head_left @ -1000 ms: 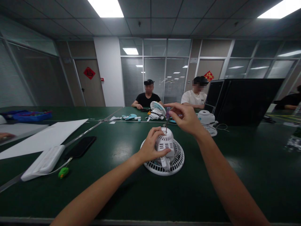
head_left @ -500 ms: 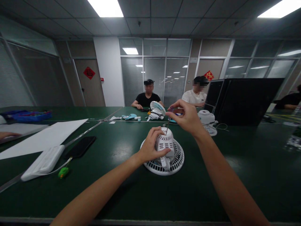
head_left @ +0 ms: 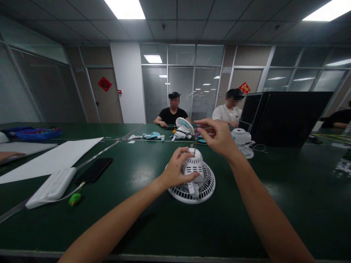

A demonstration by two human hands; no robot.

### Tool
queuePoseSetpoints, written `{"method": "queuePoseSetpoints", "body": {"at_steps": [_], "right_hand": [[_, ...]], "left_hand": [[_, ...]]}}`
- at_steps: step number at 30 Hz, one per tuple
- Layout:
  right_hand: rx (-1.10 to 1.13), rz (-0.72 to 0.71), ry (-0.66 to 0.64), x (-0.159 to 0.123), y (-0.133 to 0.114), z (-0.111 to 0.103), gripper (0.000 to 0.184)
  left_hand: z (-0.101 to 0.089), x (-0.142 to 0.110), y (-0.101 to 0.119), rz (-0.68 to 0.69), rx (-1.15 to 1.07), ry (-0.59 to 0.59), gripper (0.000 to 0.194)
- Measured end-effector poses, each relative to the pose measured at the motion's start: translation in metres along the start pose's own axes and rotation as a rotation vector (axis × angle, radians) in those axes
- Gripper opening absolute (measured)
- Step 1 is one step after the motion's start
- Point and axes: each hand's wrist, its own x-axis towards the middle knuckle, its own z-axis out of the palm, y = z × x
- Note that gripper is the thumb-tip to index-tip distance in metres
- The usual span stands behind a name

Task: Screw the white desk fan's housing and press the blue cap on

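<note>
A small white fan (head_left: 196,182) lies face down on the green table (head_left: 153,219), its round motor housing pointing up. My left hand (head_left: 175,170) is wrapped round the left side of that housing. My right hand (head_left: 218,137) hovers above it, fingers pinched on the purple handle of a thin screwdriver (head_left: 195,140). The screwdriver's shaft points down onto the top of the housing.
A black phone (head_left: 94,170), a white power strip (head_left: 51,188) and a green plug (head_left: 73,199) lie at left, beside white sheets (head_left: 52,159). Two people sit across the table with other white fans (head_left: 183,128) (head_left: 242,140). A black monitor (head_left: 285,117) stands at right.
My right hand has shifted its fingers on the screwdriver handle, which stays on the housing. My left hand keeps its grip on the fan.
</note>
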Motion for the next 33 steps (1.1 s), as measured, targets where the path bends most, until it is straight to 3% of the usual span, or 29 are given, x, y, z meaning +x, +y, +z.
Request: {"method": "queuePoseSetpoints", "body": {"at_steps": [6, 15, 20, 24, 33], "right_hand": [[0.01, 0.026, 0.041, 0.001, 0.004, -0.001, 0.019], [0.096, 0.048, 0.054, 0.001, 0.0054, 0.0012, 0.033], [-0.013, 0.011, 0.081, 0.0015, 0.0049, 0.0031, 0.027], [-0.092, -0.031, 0.042, 0.0016, 0.0022, 0.0006, 0.012], [0.022, 0.024, -0.01, 0.0012, 0.0028, -0.0042, 0.018]], "left_hand": [[-0.0025, 0.0005, 0.0022, 0.009, 0.049, -0.018, 0.05], [-0.0024, 0.0, 0.0013, -0.005, 0.068, -0.031, 0.051], [-0.0016, -0.0008, 0.0005, -0.003, 0.079, -0.032, 0.051], [-0.0021, -0.0004, 0.0017, -0.008, 0.072, -0.034, 0.051], [-0.0028, 0.0006, 0.0018, -0.017, 0.068, -0.034, 0.05]]}}
